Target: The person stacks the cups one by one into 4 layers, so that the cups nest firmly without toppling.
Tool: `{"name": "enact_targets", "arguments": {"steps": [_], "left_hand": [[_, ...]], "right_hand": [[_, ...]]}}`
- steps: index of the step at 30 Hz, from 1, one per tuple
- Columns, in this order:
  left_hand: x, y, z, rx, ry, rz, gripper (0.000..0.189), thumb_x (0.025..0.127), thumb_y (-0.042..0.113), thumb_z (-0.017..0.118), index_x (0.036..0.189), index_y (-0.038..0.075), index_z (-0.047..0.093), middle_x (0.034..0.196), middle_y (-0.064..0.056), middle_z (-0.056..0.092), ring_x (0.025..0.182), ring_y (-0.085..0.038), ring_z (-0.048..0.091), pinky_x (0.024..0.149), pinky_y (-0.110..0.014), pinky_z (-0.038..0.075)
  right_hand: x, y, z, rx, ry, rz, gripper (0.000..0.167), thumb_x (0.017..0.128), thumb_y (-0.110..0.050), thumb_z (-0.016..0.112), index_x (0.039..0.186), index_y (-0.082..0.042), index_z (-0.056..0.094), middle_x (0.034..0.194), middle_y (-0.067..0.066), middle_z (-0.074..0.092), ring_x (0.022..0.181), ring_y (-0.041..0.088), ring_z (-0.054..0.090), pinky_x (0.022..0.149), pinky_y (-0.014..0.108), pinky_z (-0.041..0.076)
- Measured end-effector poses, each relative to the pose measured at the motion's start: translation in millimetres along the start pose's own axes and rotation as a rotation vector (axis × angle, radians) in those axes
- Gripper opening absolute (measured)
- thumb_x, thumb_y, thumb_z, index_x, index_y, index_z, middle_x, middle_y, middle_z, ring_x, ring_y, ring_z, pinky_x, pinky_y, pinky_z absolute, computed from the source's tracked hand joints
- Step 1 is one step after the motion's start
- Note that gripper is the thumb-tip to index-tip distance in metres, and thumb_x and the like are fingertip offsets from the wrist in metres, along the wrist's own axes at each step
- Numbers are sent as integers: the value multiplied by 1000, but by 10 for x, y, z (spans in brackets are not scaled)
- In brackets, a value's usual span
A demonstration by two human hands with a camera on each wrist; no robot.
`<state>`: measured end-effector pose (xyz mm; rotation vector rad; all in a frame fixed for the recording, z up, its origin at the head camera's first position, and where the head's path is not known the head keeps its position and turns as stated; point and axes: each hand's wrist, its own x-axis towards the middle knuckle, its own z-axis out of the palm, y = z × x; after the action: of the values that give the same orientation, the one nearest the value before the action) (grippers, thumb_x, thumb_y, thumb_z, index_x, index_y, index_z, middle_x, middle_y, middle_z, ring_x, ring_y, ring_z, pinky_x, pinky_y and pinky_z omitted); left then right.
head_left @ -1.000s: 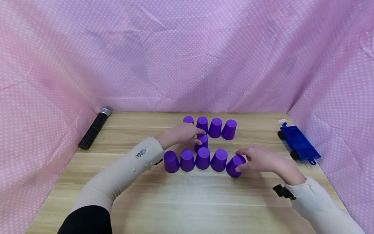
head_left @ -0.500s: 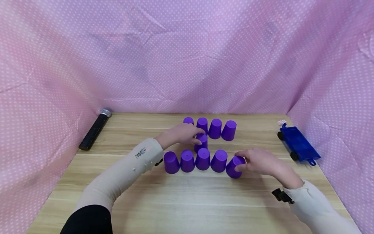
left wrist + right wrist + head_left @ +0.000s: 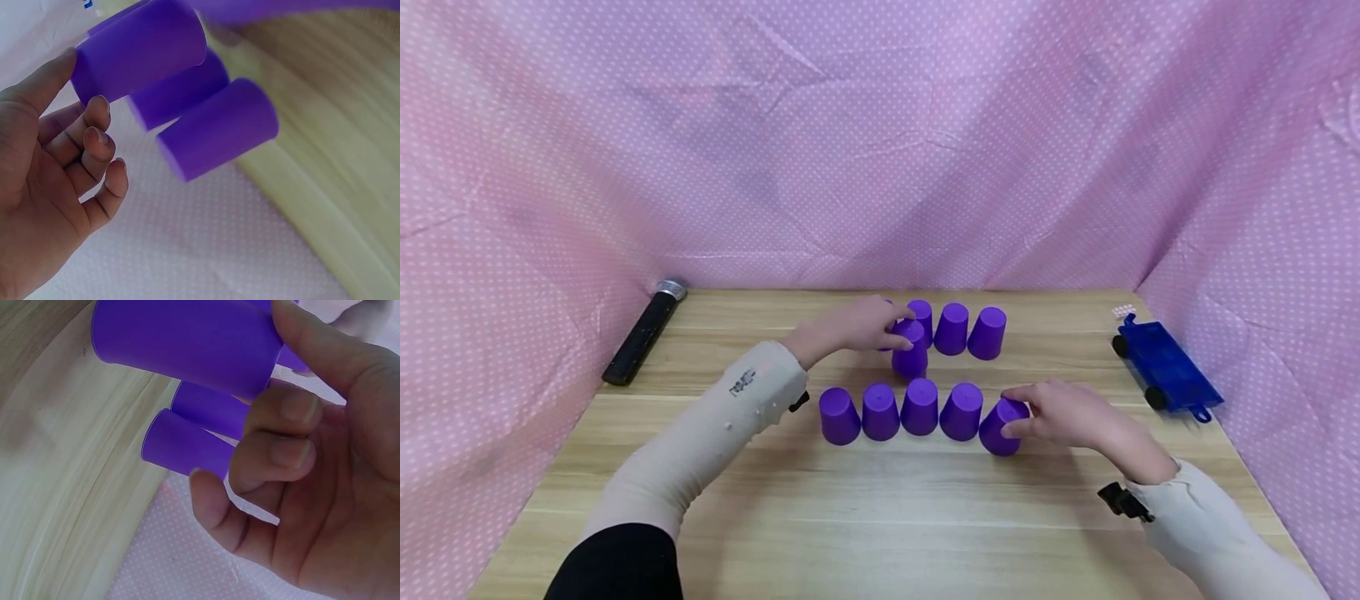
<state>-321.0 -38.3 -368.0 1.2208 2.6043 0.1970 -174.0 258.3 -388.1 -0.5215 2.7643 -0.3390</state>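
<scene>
In the head view, several purple cups stand upside down in two rows. My left hand (image 3: 867, 323) pinches one purple cup (image 3: 910, 362) near its closed end, between the rows and partly in front of the back row's left end. The left wrist view shows the thumb and fingertips on that cup's narrow end, with the other fingers curled loosely below. My right hand (image 3: 1069, 414) grips the rightmost cup (image 3: 996, 439) of the front row by its top. In the right wrist view its thumb and forefinger hold that cup (image 3: 181, 344) at the narrow end.
Other front-row cups (image 3: 920, 408) stand side by side left of my right hand. Back-row cups (image 3: 952, 331) stand behind my left hand. A microphone (image 3: 643, 335) lies at the table's left edge. A blue toy trailer (image 3: 1168, 367) sits at the right, beside a small dotted piece (image 3: 1123, 312).
My left hand has moved back and slightly left with its cup, away from the front row. The right hand and its cup have stayed in place.
</scene>
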Motion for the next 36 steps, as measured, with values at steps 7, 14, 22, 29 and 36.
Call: {"name": "enact_targets", "arguments": {"steps": [7, 14, 22, 29, 36], "left_hand": [[-76, -10, -230, 18, 43, -48, 55, 95, 51, 64, 137, 16, 60, 91, 1, 68, 80, -15, 63, 73, -35, 52], [-101, -42, -420, 0, 97, -41, 46, 94, 49, 66, 130, 20, 64, 89, 1, 67, 79, -15, 61, 72, -34, 50], [-77, -93, -540, -21, 95, -67, 48, 95, 48, 65, 130, 16, 63, 89, 0, 67, 76, -16, 61, 67, -32, 50], [-17, -173, -645, -16, 108, -91, 49, 95, 48, 64, 129, 13, 64, 92, -2, 67, 81, -18, 61, 72, -34, 51], [54, -215, -709, -19, 129, -102, 49, 95, 46, 65, 128, 10, 64, 94, -5, 69, 83, -20, 63, 77, -37, 52]], "right_hand": [[-13, 22, 19, 23, 2, -7, 64, 85, -52, 74, 131, -8, 66, 116, 12, 73, 105, 30, 69, 87, 54, 52], [-9, 28, 11, 34, 3, -4, 64, 85, -52, 74, 132, -9, 66, 117, 11, 73, 103, 27, 68, 86, 53, 53], [-17, 25, 5, 36, -15, 15, 65, 84, -53, 74, 132, -10, 66, 110, 7, 73, 92, 18, 64, 80, 49, 52], [-22, 36, 11, 31, -1, 10, 65, 84, -53, 74, 131, -11, 67, 111, 7, 73, 96, 22, 66, 82, 51, 53], [-25, 33, 22, 27, 15, 7, 63, 83, -52, 75, 130, -11, 68, 114, 9, 74, 103, 28, 69, 84, 53, 52]]}}
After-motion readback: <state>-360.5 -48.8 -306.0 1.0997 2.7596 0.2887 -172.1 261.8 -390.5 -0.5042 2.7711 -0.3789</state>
